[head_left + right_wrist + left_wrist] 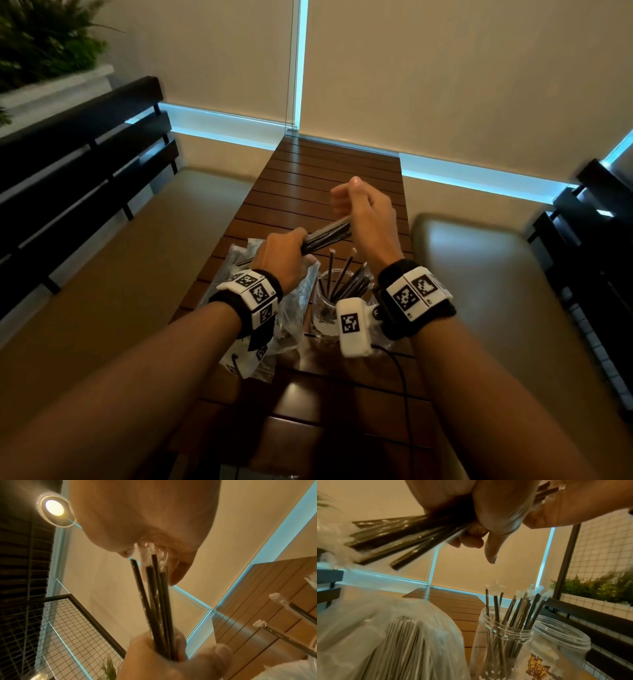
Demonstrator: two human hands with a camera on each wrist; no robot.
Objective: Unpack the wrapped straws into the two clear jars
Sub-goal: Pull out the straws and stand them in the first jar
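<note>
A bundle of black straws in clear wrappers [329, 234] hangs over the table, held at both ends. My left hand [289, 250] grips its near end in a fist, seen up close in the left wrist view as fingers [496, 513] curled round the straws [402, 538]. My right hand [346, 205] pinches the far wrapper tips [150, 550] of the bundle [154, 588]. Below stands a clear jar [329, 308] holding several wrapped straws [510, 612]. A second clear jar [565, 641] beside it looks empty; my right wrist hides it in the head view.
A clear plastic bag [274, 318] with more straws [399, 635] lies left of the jars on the slatted wooden table [325, 178]. Cushioned bench seats [479, 274] flank the table. A black cable [404, 383] runs from the right wrist camera.
</note>
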